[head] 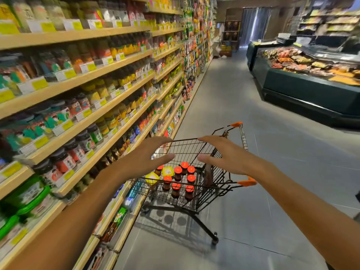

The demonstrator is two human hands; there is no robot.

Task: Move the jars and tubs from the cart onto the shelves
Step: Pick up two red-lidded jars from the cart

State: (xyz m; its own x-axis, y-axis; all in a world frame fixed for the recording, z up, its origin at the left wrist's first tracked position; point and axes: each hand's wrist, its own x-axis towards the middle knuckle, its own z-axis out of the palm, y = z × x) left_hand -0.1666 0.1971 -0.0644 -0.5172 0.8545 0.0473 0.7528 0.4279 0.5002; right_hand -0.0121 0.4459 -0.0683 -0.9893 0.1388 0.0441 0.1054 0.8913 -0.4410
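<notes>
I am looking for print and finding nothing that I can actually read. The yellow and white price tags along the edges of the shelves are showing only blurred smears, no digits or words coming through. The labels on the shelved jars are carrying red and white characters, but the motion blur is keeping me from making any of them out. The red lids of the jars in the cart are bearing a small dark mark each, too tiny to tell. The cart handle is showing a strip of print that is staying illegible to me.
</notes>
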